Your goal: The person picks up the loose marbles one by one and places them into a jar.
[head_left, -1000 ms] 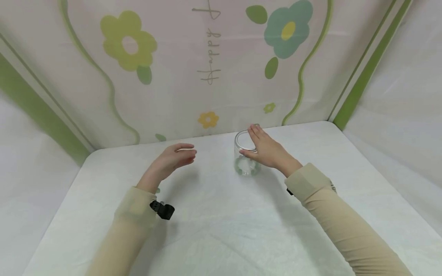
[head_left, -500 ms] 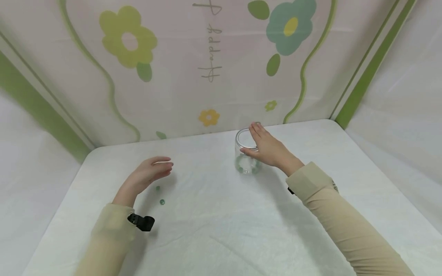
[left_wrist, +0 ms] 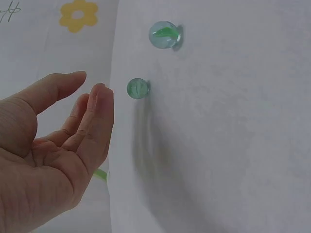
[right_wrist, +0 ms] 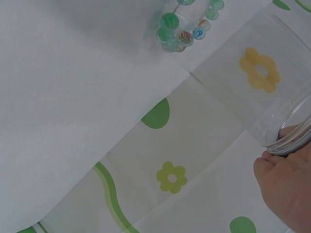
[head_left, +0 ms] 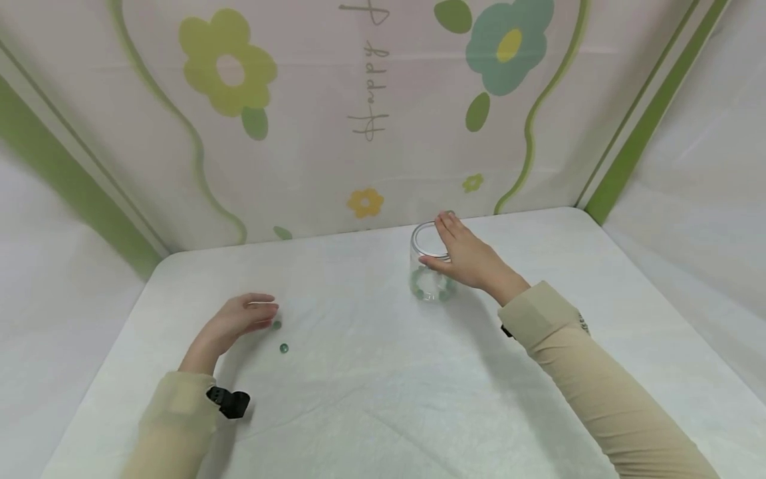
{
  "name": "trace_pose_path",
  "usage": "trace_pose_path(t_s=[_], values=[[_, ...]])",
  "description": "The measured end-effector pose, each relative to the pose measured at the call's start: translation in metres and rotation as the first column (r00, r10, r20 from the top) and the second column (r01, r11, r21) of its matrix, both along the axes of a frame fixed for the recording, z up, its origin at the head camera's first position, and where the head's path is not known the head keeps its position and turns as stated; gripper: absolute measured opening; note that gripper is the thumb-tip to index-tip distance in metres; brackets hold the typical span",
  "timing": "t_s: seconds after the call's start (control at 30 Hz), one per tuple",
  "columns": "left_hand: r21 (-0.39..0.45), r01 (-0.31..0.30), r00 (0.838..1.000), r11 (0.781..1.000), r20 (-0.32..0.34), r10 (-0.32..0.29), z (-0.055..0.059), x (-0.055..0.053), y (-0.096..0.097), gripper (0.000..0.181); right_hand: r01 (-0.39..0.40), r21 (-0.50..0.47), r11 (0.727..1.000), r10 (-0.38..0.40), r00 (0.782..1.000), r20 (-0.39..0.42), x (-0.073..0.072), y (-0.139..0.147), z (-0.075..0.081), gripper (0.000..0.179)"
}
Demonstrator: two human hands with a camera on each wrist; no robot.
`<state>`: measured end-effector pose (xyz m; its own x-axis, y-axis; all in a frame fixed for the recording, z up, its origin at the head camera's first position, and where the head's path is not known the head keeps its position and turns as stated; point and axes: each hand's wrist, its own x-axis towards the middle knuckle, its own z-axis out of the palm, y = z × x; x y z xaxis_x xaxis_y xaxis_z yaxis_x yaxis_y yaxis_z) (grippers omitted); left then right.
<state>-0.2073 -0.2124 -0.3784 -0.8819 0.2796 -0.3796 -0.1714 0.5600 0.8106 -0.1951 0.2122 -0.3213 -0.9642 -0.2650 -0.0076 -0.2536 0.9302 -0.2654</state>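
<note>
Two green marbles lie on the white tablecloth at the left: a nearer marble (head_left: 284,348) and a farther marble (head_left: 277,324). My left hand (head_left: 230,324) hovers beside the farther one, its thumb and fingers apart and nothing between them. From the left wrist, that marble (left_wrist: 138,88) shows just past the fingertips, with the other one (left_wrist: 164,34) beyond. At the right back stands an upright, lidless glass jar (head_left: 417,263), held near its rim by my right hand (head_left: 475,263). Several marbles (right_wrist: 170,21), mostly green, ring its bottom.
The table (head_left: 359,399) wears a white cloth. A flower-printed curtain (head_left: 311,153) hangs directly behind its far edge, close to the jar. White fabric walls (head_left: 688,266) stand on both sides.
My left hand has moved left and toward me, down to the loose marbles, which its arm mostly covered before. My right hand and the jar have stayed in place.
</note>
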Motion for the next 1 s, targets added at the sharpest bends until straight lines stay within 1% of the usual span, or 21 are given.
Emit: trace_pose_path(t_s=[0.2, 0.43, 0.6, 0.8, 1.0], values=[[-0.067, 0.015, 1.000, 0.998, 0.008, -0.015, -0.006, 0.002, -0.002, 0.052, 0.012, -0.015, 1.000, -0.012, 1.000, 0.006, 0.000, 0.001, -0.002, 0.089], [-0.115, -0.009, 1.000, 0.993, -0.002, 0.009, -0.011, 0.006, -0.006, 0.053, 0.001, -0.027, 1.000, -0.001, 1.000, 0.014, -0.001, -0.004, -0.005, 0.089], [-0.109, -0.020, 1.000, 0.994, -0.002, 0.020, -0.015, 0.007, -0.006, 0.052, -0.008, -0.021, 1.000, 0.008, 1.000, -0.001, -0.002, -0.005, -0.007, 0.089], [-0.103, -0.022, 1.000, 0.994, -0.006, 0.021, -0.015, 0.006, -0.003, 0.052, -0.005, -0.013, 1.000, 0.005, 1.000, -0.005, -0.003, -0.005, -0.008, 0.089], [-0.118, -0.028, 0.999, 0.993, -0.026, 0.025, -0.017, 0.005, 0.000, 0.051, -0.003, -0.009, 1.000, 0.003, 1.000, -0.005, -0.005, -0.004, -0.010, 0.089]])
